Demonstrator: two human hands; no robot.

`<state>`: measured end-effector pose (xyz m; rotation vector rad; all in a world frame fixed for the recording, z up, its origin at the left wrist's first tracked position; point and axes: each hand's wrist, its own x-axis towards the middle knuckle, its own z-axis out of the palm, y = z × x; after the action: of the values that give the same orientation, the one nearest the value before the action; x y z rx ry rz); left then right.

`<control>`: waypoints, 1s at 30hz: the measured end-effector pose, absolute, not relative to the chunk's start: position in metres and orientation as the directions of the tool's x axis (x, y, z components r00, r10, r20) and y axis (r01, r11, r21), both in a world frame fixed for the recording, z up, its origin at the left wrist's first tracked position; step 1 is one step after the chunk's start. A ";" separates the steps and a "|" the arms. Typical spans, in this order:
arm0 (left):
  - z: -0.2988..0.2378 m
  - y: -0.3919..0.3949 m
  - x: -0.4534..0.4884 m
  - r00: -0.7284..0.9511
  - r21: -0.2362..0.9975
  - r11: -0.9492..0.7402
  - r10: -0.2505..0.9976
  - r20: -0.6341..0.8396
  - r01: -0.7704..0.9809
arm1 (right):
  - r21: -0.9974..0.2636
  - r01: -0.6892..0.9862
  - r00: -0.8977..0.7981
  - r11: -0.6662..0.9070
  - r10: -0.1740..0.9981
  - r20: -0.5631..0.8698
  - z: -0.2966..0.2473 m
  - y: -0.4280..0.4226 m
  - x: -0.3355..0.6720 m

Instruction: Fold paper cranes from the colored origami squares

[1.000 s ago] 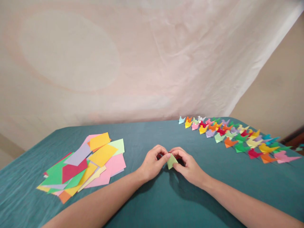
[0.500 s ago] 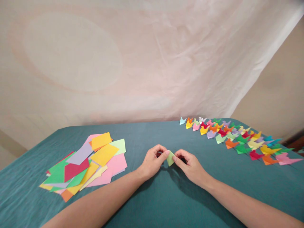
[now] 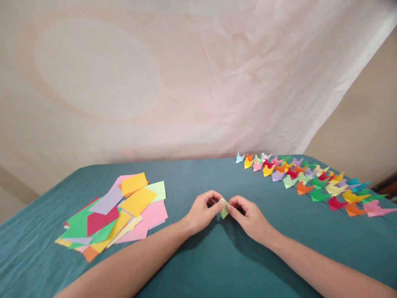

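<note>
A small folded piece of light green paper (image 3: 224, 213) is held just above the table, between my two hands. My left hand (image 3: 205, 210) pinches its left side between thumb and fingers. On the opposite side, my right hand (image 3: 246, 215) grips the paper the same way, thumb toward me. The fingertips of both hands nearly meet at the paper's upper part and cover much of it, so its exact fold cannot be made out.
A loose pile of coloured paper sheets (image 3: 136, 201) lies on the left of the green cloth-covered table (image 3: 192, 265). Rows of small folded paper birds (image 3: 304, 188) stand along the right. Behind the table hangs a pale cloth (image 3: 186, 82).
My left hand has shifted slightly right, closer to the right hand, and less of the green paper shows between the fingers. The view has moved a little.
</note>
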<state>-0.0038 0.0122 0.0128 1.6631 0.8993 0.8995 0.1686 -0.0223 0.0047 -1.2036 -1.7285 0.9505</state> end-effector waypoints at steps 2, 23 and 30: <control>0.014 0.013 -0.004 0.443 0.960 -0.230 0.886 0.139 0.159 | -0.914 0.321 -0.183 0.248 0.963 0.197 0.004 -0.022 0.169; 0.005 0.014 -0.007 0.410 0.805 -0.427 0.876 0.255 0.412 | -0.838 0.434 -0.181 0.331 0.943 0.278 -0.004 -0.013 0.175; 0.001 0.020 -0.011 0.484 0.615 -0.553 0.823 0.297 0.562 | -0.672 0.599 -0.252 0.435 0.899 0.357 -0.010 -0.008 0.177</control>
<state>-0.0107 0.0195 0.0012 2.2955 1.1488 0.8022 0.1771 -0.0079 -0.0098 -1.2601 -1.9649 0.5282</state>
